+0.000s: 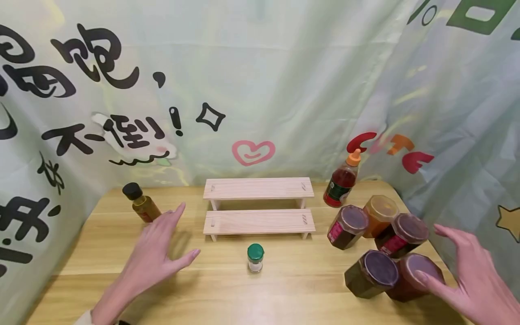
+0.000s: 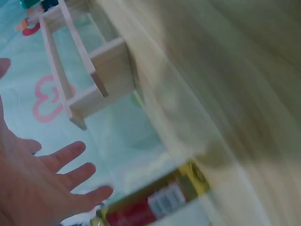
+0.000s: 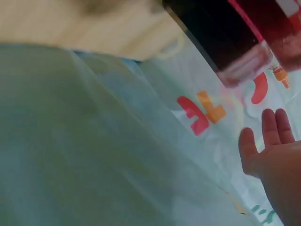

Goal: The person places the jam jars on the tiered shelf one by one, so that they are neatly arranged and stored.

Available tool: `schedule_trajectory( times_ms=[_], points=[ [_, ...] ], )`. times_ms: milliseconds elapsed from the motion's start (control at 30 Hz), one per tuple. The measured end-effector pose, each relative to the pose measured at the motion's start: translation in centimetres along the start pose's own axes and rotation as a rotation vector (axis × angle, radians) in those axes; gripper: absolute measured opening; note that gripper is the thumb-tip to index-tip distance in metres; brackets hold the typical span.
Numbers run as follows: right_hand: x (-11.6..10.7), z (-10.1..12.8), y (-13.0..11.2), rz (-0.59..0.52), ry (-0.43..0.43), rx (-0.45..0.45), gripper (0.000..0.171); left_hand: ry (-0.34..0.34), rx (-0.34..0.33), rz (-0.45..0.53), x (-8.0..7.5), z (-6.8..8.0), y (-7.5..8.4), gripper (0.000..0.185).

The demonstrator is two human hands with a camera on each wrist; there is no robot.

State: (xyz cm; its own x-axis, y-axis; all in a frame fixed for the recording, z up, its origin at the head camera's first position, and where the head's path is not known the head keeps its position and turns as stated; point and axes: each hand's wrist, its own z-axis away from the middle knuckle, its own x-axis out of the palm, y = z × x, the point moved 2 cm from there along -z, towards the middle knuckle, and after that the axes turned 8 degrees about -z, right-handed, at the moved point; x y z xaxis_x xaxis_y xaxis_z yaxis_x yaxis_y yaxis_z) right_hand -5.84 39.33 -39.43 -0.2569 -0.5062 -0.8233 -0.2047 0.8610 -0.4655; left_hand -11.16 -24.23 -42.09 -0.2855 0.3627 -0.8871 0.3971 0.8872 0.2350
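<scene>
With both hands open, the right hand [image 1: 475,275] spread beside the tightly clustered dark-lidded glass jars [image 1: 379,243] could knock one over, while the left hand [image 1: 156,250] might tip the small black-capped amber bottle [image 1: 141,203].

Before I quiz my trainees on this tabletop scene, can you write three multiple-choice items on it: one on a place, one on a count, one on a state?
1. Where does the green-capped shaker stand?
A. on the upper step of the rack
B. on the table in front of the wooden rack
C. among the jars

2. How many wide jars cluster at the right?
A. three
B. five
C. seven

3. How is the left hand?
A. open, fingers spread, holding nothing
B. gripping the shaker
C. pinching a lid

Answers:
1 B, it stands alone on the table, nearer the camera than the lower step.
2 B, five lids show in the head view.
3 A, the fingers are straight, reaching toward the black-capped bottle.
</scene>
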Motion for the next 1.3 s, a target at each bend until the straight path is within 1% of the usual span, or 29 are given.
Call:
schedule_trajectory(
  times_ms=[100,267,333,433,567,600,667,733,867,933,1100,1167,1300],
  points=[
    [0.6,0.8,0.7,-0.052,-0.024,0.031,0.107,-0.03,-0.051,0.104,1.0,-0.9,0.2,0.114],
    [1.7,2.3,2.4,-0.142,-0.058,0.091,0.109,-0.106,-0.112,0.275,3.1,-2.4,0.2,0.113],
    [2.1,2.9,3.0,-0.156,-0.069,0.129,0.112,-0.139,-0.139,0.342,3.9,-2.9,0.1,0.116],
    [2.5,3.4,3.7,-0.18,-0.076,0.14,0.114,-0.18,-0.178,0.458,4.8,-3.7,-0.1,0.121],
    [3.1,3.6,4.2,-0.19,-0.11,0.174,0.111,-0.23,-0.217,0.608,5.8,-4.6,-0.4,0.128],
    [3.2,3.6,4.2,-0.192,-0.118,0.186,0.11,-0.239,-0.222,0.631,6.0,-4.8,-0.5,0.128],
    [3.4,3.7,4.3,-0.206,-0.126,0.2,0.106,-0.242,-0.223,0.644,6.3,-5.1,-0.6,0.127],
    [3.6,3.8,4.3,-0.22,-0.114,0.19,0.104,-0.238,-0.218,0.647,6.6,-5.4,-0.7,0.125],
    [4.0,4.1,4.2,-0.251,-0.05,0.127,0.103,-0.231,-0.198,0.632,7.3,-5.9,-0.8,0.12],
    [4.2,4.1,4.1,-0.258,-0.031,0.098,0.105,-0.231,-0.195,0.634,7.4,-6.1,-0.7,0.119],
    [4.4,4.0,4.0,-0.283,-0.039,0.063,0.104,-0.233,-0.186,0.649,7.5,-6.2,-0.6,0.119],
    [4.5,4.0,4.1,-0.317,-0.043,0.047,0.103,-0.233,-0.187,0.651,7.5,-6.2,-0.6,0.119],
    [4.6,4.0,4.2,-0.402,-0.048,-0.022,0.104,-0.236,-0.189,0.647,7.5,-6.2,-0.6,0.119]
  ],
)
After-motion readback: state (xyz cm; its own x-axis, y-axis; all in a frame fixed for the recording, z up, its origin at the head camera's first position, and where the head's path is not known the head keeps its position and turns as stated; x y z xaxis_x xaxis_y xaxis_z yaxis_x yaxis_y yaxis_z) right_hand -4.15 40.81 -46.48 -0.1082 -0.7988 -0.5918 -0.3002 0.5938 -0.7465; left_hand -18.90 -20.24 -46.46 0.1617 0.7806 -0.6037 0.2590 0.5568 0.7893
